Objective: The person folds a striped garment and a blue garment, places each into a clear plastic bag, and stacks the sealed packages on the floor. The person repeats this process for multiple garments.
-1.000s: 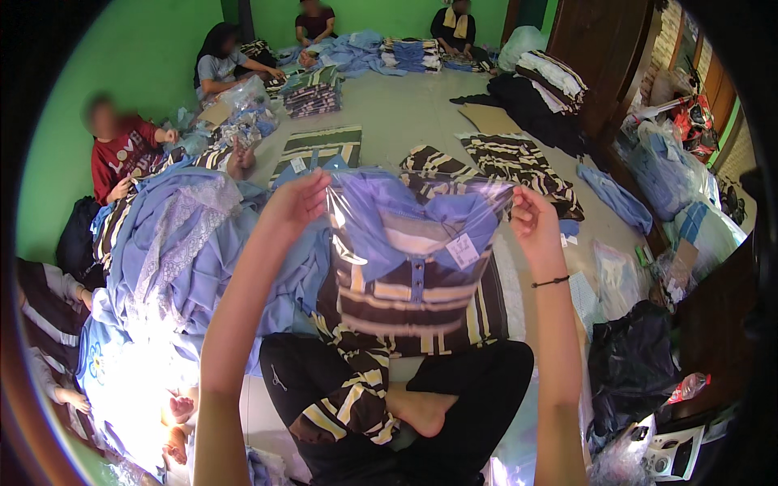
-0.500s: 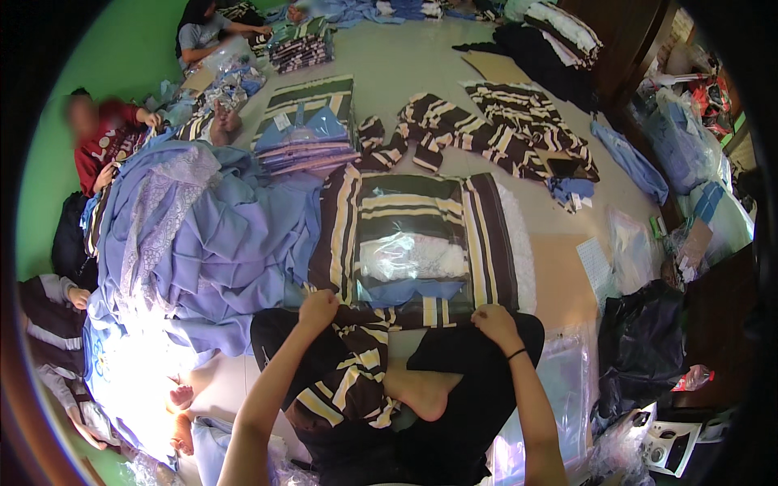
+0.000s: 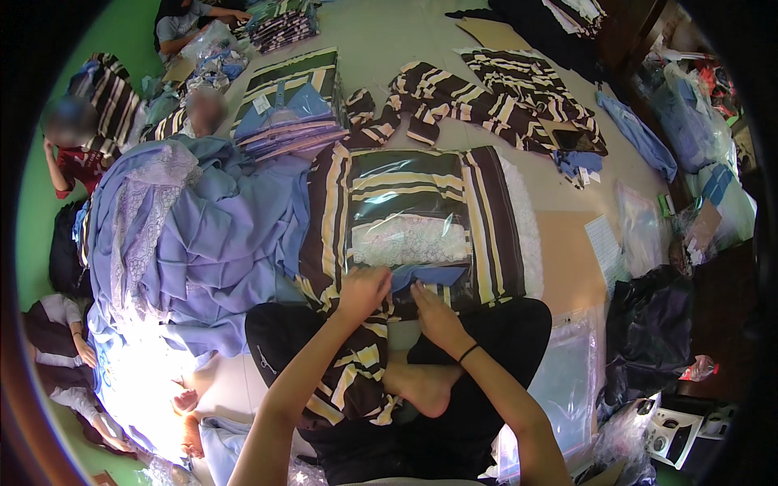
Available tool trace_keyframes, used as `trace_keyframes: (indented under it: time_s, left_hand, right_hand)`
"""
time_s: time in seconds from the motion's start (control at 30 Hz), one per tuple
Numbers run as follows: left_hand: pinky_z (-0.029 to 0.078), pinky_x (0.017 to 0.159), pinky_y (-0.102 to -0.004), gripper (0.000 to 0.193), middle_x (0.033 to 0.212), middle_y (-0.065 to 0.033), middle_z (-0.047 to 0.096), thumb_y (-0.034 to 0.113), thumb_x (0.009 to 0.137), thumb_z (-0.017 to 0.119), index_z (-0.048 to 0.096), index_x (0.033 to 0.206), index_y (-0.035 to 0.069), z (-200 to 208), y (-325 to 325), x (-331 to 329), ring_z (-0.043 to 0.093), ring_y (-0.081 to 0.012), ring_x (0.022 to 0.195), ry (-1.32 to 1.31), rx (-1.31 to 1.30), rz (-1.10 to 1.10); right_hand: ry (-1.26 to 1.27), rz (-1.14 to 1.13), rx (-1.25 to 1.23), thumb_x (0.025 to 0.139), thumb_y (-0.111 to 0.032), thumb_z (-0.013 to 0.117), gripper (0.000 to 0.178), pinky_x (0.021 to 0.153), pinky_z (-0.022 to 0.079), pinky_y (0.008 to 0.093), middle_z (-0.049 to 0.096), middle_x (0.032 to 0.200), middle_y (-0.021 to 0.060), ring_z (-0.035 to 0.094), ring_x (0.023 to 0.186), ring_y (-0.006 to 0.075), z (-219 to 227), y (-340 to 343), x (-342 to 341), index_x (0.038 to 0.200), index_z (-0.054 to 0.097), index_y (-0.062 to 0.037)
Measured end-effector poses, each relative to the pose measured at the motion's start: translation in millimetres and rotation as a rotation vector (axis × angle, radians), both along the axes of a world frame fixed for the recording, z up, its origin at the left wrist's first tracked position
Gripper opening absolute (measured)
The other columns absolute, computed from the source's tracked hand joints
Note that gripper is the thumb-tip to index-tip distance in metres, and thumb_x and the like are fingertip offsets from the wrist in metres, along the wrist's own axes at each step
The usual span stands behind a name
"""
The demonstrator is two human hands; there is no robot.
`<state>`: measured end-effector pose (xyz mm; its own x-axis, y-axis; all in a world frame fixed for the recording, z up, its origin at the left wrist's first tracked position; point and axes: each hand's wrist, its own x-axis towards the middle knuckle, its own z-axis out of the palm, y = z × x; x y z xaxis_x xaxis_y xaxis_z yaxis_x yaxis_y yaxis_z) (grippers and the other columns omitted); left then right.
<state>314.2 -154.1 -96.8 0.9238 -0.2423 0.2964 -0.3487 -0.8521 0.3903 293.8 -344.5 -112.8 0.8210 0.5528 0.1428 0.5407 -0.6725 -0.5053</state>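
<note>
In front of my crossed legs lies a clear plastic bag (image 3: 408,202) with a folded brown, cream and yellow striped garment inside. White lace (image 3: 411,240) and a strip of blue cloth (image 3: 433,276) show through the film. Under the bag spreads a larger striped cloth (image 3: 492,223), edged with white lace on its right. My left hand (image 3: 365,293) is closed at the bag's near edge, its fingertips pinching the film. Close to its right, my right hand (image 3: 438,314) has its fingers stretched out, tips touching the same near edge.
A heap of blue cloth with lace (image 3: 215,235) covers the floor on the left. A stack of bagged garments (image 3: 292,109) stands beyond it. Striped garments (image 3: 466,109) lie farther off. Cardboard (image 3: 567,259), clear bags (image 3: 555,381) and a black plastic bag (image 3: 648,340) are at right. Other people sit along the left.
Both hands have moved inward from the two sides to the middle of the bag's near edge. My right fingers have straightened. A person at far left has lifted a striped garment.
</note>
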Motion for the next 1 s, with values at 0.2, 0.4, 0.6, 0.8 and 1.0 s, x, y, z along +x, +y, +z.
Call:
trace_keyframes:
  time_s: [0.2, 0.4, 0.6, 0.8, 1.0]
  left_hand:
    - [0.042, 0.050, -0.0324, 0.021, 0.059, -0.0041, 0.049, 0.015, 0.071, 0.060, 0.052, 0.088, 0.009, -7, 2, -11, 0.053, -0.0213, 0.054, 0.007, 0.099, -0.167]
    - [0.044, 0.061, -0.0275, 0.020, 0.083, -0.0066, 0.048, 0.013, 0.068, 0.053, 0.052, 0.086, 0.006, -23, 5, -9, 0.051, -0.0189, 0.077, -0.033, 0.423, -0.361]
    - [0.045, 0.060, -0.0282, 0.011, 0.075, -0.0059, 0.048, 0.012, 0.064, 0.052, 0.054, 0.072, 0.005, -35, 18, -7, 0.052, -0.0187, 0.073, -0.007, 0.520, -0.315]
    - [0.045, 0.062, -0.0295, 0.012, 0.076, -0.0066, 0.049, 0.013, 0.066, 0.051, 0.053, 0.075, 0.005, -25, 18, -9, 0.052, -0.0188, 0.072, 0.101, 0.447, -0.313]
    - [0.038, 0.068, -0.0299, 0.018, 0.077, -0.0040, 0.048, 0.013, 0.069, 0.052, 0.051, 0.086, 0.006, 0, 4, -3, 0.049, -0.0189, 0.076, -0.224, 0.390, -0.275]
  right_hand:
    - [-0.194, -0.091, -0.143, 0.072, -0.002, 0.049, 0.038, 0.083, 0.042, 0.0350, 0.042, 0.117, 0.0205, 0.049, 0.097, 0.0311, -12, -6, 21, 0.109, 0.043, 0.0026]
    - [-0.319, -0.039, -0.418, 0.071, -0.010, 0.051, 0.024, 0.071, 0.045, 0.0291, 0.049, 0.092, 0.0087, 0.051, 0.083, 0.0200, -18, -6, 46, 0.094, 0.048, -0.0049]
    - [-0.270, 0.075, -0.385, 0.071, -0.012, 0.053, 0.016, 0.067, 0.045, 0.0282, 0.052, 0.086, 0.0061, 0.052, 0.080, 0.0190, -4, -21, 52, 0.086, 0.052, -0.0062]
    - [-0.122, 0.047, -0.449, 0.073, -0.009, 0.050, 0.019, 0.074, 0.044, 0.0314, 0.053, 0.089, 0.0097, 0.052, 0.085, 0.0222, -1, -24, 35, 0.090, 0.052, -0.0019]
    - [-0.136, -0.007, -0.147, 0.073, -0.003, 0.045, 0.038, 0.088, 0.039, 0.0336, 0.047, 0.109, 0.0170, 0.046, 0.102, 0.0287, -6, 0, 20, 0.111, 0.044, 0.0043]
